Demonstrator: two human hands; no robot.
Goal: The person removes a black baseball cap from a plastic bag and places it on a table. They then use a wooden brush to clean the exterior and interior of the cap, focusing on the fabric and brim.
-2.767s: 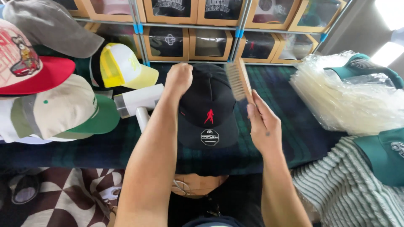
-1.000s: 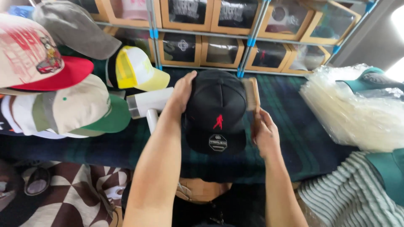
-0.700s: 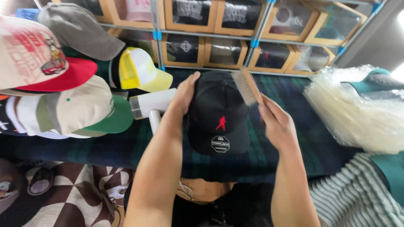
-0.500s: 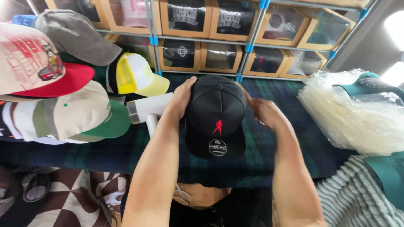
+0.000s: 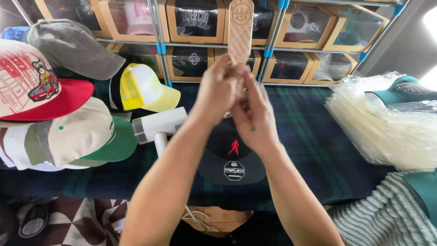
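Both my hands are raised in front of me, meeting around the lower end of a wooden brush (image 5: 240, 27). The brush stands upright with its flat back toward me. My left hand (image 5: 217, 91) grips the handle from the left. My right hand (image 5: 255, 116) closes on it from the right, fingers overlapping the left hand's. Under my wrists a black cap (image 5: 232, 159) with a small red figure and a round sticker on its flat brim lies on the dark plaid tabletop (image 5: 309, 132). Neither hand touches the cap.
A white handheld appliance (image 5: 159, 125) lies left of the cap. Several caps are piled at the left (image 5: 68, 132), with a yellow mesh one (image 5: 141, 89) behind. Clear plastic bags (image 5: 382, 127) are stacked at the right. Boxed caps fill the shelves (image 5: 195, 18) at the back.
My left hand has let go of the black cap, which now lies on the table. Both hands have risen together, and the brush stands upright in them instead of sweeping the cap's crown.
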